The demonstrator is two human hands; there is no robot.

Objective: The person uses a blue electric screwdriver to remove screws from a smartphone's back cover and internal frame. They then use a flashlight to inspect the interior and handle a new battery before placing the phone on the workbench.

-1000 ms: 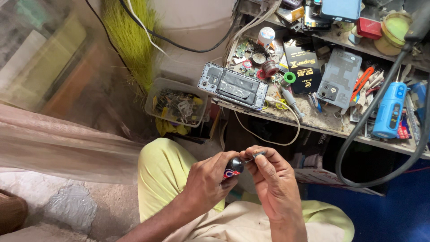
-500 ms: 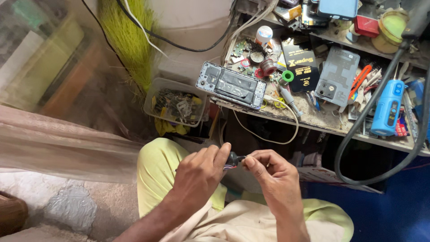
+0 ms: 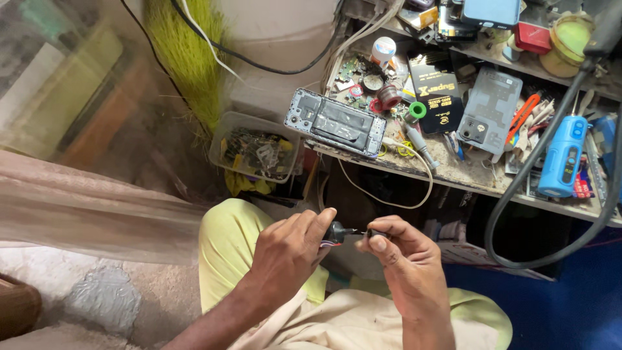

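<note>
Two hands meet over my lap: my left hand is clamped on a small black connector, my right hand pinches its thin metal tip. I judge it best to keep both grips steady and pull straight, not bend

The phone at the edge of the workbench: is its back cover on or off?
Off. The phone lies flat with its inner frame and dark inside parts bare, overhanging the workbench edge. A separate grey back cover lies farther right.
</note>
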